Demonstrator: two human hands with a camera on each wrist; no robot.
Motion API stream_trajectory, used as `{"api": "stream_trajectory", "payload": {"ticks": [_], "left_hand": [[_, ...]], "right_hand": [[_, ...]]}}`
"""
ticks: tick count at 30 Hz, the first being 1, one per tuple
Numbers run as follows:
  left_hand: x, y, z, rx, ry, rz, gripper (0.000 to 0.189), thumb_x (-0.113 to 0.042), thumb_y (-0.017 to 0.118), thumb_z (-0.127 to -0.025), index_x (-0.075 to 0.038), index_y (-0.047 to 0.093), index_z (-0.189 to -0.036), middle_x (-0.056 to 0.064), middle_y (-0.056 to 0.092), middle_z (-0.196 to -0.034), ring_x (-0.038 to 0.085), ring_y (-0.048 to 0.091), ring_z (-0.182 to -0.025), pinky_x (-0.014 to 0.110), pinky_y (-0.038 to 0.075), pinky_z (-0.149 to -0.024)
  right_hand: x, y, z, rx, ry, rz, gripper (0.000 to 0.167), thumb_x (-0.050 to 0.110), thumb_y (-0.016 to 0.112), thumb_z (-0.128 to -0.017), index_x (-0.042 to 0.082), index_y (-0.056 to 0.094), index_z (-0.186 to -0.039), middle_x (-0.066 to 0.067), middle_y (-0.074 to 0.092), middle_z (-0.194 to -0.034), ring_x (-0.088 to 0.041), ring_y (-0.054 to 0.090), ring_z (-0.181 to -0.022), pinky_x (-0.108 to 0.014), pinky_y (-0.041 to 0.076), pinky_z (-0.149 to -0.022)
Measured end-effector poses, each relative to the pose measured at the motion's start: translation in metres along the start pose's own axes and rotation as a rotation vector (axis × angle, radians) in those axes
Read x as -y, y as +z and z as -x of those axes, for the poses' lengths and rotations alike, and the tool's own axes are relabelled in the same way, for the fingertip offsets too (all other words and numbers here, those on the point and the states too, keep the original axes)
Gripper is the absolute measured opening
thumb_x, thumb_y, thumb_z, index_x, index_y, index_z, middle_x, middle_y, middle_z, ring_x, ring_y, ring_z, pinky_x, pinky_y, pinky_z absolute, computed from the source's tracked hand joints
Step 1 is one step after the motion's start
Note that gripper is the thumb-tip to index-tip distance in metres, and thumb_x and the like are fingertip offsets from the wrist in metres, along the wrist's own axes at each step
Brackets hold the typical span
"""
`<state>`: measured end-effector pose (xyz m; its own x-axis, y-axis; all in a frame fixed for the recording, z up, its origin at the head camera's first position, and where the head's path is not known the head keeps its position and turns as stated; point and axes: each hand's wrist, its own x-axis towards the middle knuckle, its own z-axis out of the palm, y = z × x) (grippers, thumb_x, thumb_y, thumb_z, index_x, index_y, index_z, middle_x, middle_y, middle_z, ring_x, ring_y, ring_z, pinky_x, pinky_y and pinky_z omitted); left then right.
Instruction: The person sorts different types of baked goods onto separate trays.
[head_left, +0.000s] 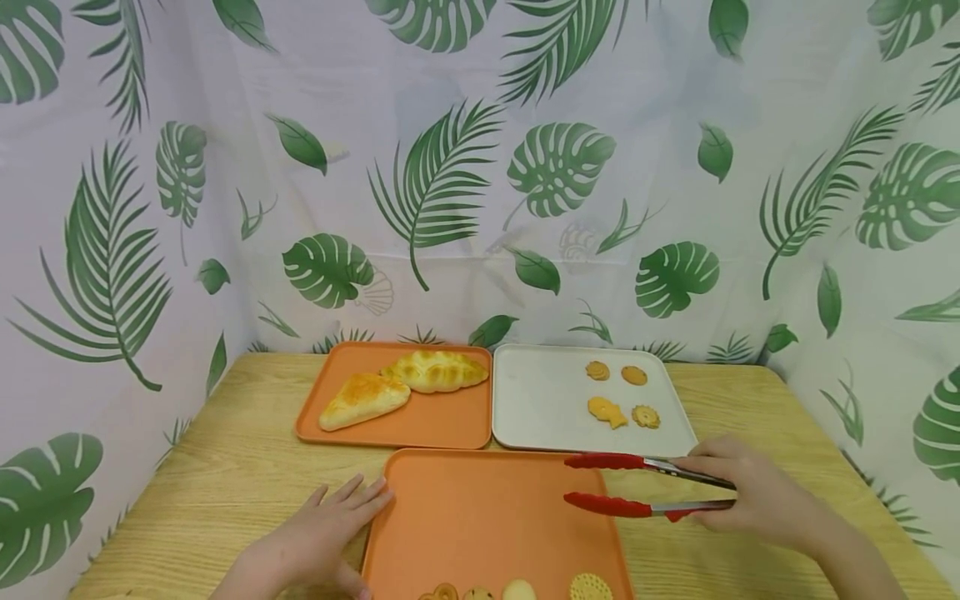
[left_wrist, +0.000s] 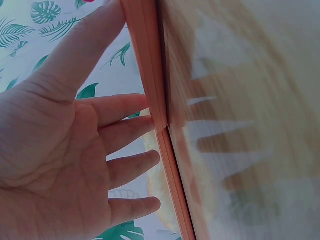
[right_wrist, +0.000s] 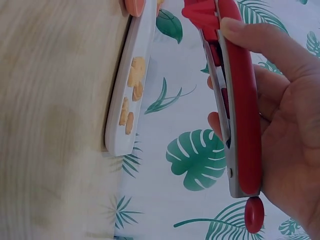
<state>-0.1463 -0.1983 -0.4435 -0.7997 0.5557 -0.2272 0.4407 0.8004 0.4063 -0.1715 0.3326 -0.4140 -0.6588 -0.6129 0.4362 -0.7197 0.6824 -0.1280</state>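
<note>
My left hand (head_left: pixel 318 533) lies at the left side of the front orange tray (head_left: pixel 487 508), its straight fingers spread and the fingertips right at the rim. In the left wrist view its palm shows, holding nothing. With my right hand (head_left: pixel 757 500) I grip red-and-silver tongs (right_wrist: pixel 245 110) by the handles, the thumb along one arm. Their red tips stand apart over the right edge of the front tray, with nothing between them. Along that tray's near edge lie several biscuits, among them a round dotted one (head_left: pixel 590 587), partly cut off by the frame.
Behind, at left, an orange tray (head_left: pixel 442 425) bears a triangular bread (head_left: pixel 365 402) and a braided loaf (head_left: pixel 435 372). Beside it a white tray (head_left: pixel 532 408) holds a fish-shaped biscuit (head_left: pixel 606 411) and several round ones. Leaf-patterned cloth (head_left: pixel 450 308) surrounds the wooden table (head_left: pixel 202 467).
</note>
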Motion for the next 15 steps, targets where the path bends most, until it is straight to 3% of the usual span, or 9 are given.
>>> {"api": "stream_trajectory", "payload": {"ticks": [5, 15], "left_hand": [[-0.001, 0.000, 0.000, 0.000, -0.006, 0.009, 0.114, -0.054, 0.081, -0.060, -0.012, 0.032, -0.153, 0.013, 0.028, -0.160, 0.045, 0.019, -0.148, 0.077, 0.017, -0.105], [0.001, 0.001, 0.000, 0.005, -0.015, 0.031, 0.114, -0.055, 0.081, -0.060, -0.013, 0.031, -0.154, 0.011, 0.027, -0.161, 0.043, 0.017, -0.149, 0.077, 0.015, -0.107]], "right_hand": [[0.002, 0.002, 0.013, 0.040, -0.051, -0.072, 0.060, 0.023, 0.092, -0.056, 0.015, 0.073, -0.112, 0.003, 0.063, -0.101, 0.000, 0.050, -0.090, -0.020, 0.046, -0.065], [0.014, -0.003, 0.033, 0.215, -0.031, -0.156, 0.057, 0.027, 0.088, -0.068, 0.024, 0.069, -0.121, 0.010, 0.060, -0.106, 0.003, 0.043, -0.095, -0.018, 0.045, -0.066]]}}
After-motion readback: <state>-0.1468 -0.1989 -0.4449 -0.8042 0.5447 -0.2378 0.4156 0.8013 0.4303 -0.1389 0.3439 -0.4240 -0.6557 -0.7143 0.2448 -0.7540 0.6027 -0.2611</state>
